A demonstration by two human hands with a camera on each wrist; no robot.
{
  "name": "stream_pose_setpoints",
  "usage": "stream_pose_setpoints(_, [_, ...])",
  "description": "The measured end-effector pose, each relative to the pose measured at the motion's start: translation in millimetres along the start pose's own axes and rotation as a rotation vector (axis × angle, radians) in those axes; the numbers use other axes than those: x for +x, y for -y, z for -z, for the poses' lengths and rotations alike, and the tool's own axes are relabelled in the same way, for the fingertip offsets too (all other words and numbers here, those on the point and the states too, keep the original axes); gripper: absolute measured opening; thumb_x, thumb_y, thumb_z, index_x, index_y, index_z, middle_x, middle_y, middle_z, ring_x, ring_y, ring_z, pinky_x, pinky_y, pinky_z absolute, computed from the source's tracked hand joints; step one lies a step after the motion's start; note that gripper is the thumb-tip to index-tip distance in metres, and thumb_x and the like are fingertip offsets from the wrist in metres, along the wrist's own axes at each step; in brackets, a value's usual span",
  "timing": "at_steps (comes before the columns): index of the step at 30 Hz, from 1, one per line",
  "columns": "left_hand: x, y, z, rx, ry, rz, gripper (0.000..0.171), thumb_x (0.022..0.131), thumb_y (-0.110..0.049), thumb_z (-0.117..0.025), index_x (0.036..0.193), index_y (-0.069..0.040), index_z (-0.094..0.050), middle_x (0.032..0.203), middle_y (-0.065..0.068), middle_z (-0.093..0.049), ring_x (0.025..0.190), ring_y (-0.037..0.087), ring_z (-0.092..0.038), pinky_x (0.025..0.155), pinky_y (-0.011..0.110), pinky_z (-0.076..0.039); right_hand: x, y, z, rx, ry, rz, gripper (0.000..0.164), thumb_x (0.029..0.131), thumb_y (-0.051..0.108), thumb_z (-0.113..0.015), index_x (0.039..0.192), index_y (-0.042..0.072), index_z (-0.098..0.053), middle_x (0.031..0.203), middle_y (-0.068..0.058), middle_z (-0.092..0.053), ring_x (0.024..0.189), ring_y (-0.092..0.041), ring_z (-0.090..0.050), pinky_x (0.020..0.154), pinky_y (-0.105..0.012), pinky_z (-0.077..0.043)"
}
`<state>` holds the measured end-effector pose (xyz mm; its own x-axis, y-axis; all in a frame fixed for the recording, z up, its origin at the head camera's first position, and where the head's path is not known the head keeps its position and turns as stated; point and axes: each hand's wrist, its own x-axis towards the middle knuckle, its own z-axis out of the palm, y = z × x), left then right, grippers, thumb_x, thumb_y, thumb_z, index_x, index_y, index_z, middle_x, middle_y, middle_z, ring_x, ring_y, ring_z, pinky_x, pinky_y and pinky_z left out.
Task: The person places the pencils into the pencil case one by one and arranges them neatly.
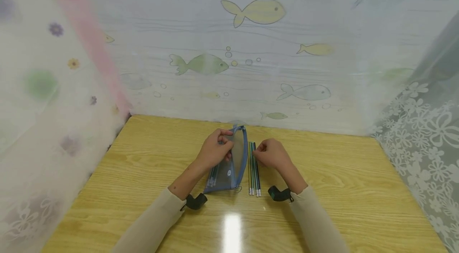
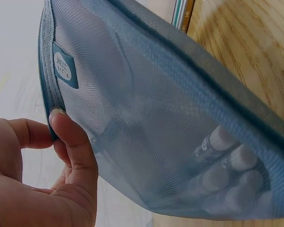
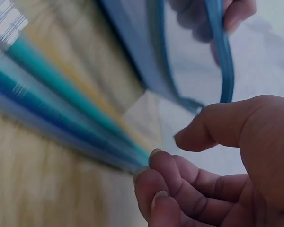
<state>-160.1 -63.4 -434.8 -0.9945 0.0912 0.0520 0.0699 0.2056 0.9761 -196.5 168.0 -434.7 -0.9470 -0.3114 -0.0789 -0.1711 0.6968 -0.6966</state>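
Observation:
My left hand (image 1: 215, 148) pinches the zippered edge of a blue mesh pencil case (image 1: 223, 175), and its mouth gapes toward the right. In the left wrist view, the thumb and a finger of that hand (image 2: 68, 163) grip the edge below a small tag (image 2: 65, 67). Several white-ended things (image 2: 215, 180) show through the mesh. A row of pencils (image 1: 255, 179) in yellow, green and blue lies just right of the case. My right hand (image 1: 272, 152) is at their far ends. Seen from the right wrist, its fingertips (image 3: 154, 172) are at the pencils (image 3: 80, 101), the thumb held apart.
The pencil case and pencils lie on a wood-grain table (image 1: 143, 157). Behind it hangs a pale sheet (image 1: 251, 85) printed with fish. A flowered sheet (image 1: 43, 97) is on the left and a lace-patterned curtain (image 1: 430, 153) on the right.

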Motion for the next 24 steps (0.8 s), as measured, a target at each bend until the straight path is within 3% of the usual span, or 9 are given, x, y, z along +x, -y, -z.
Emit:
stream_pose_setpoints(9, [0.9, 0.3, -0.7, 0.01, -0.005, -0.007, 0.038, 0.101, -0.008, -0.059, 0.139, -0.003, -0.059, 0.09, 0.014, -0.066, 0.06, 0.021, -0.065, 0.059, 0.039, -0.06, -0.2, -23.3, -1.0, -0.086, 0.034, -0.012, 0.031, 0.096, 0.021, -0.072, 0.068, 0.007, -0.072, 0.06, 0.001, -0.064, 0.054, -0.014, -0.055, 0.055, -0.028, -0.044])
stream_pose_setpoints(16, [0.4, -1.4, -0.4, 0.013, -0.008, -0.007, 0.039, 0.101, -0.008, -0.059, 0.139, -0.002, -0.059, 0.088, 0.01, -0.064, 0.061, 0.021, -0.065, 0.06, 0.041, -0.06, 1.5, -24.7, -5.0, -0.084, 0.035, -0.001, 0.053, 0.094, 0.022, -0.075, 0.048, 0.017, -0.049, 0.045, 0.009, -0.04, 0.044, -0.01, -0.037, 0.049, -0.025, -0.029])
stream_pose_setpoints(24, [0.1, -1.4, -0.3, 0.014, -0.003, -0.009, 0.038, 0.101, -0.008, -0.059, 0.139, -0.001, -0.059, 0.087, 0.009, -0.064, 0.06, 0.022, -0.065, 0.058, 0.036, -0.059, 0.5, -23.6, -7.4, -0.124, 0.005, -0.035, 0.054, 0.088, 0.021, -0.076, 0.043, 0.019, -0.046, 0.042, 0.01, -0.036, 0.042, -0.009, -0.033, 0.046, -0.025, -0.028])
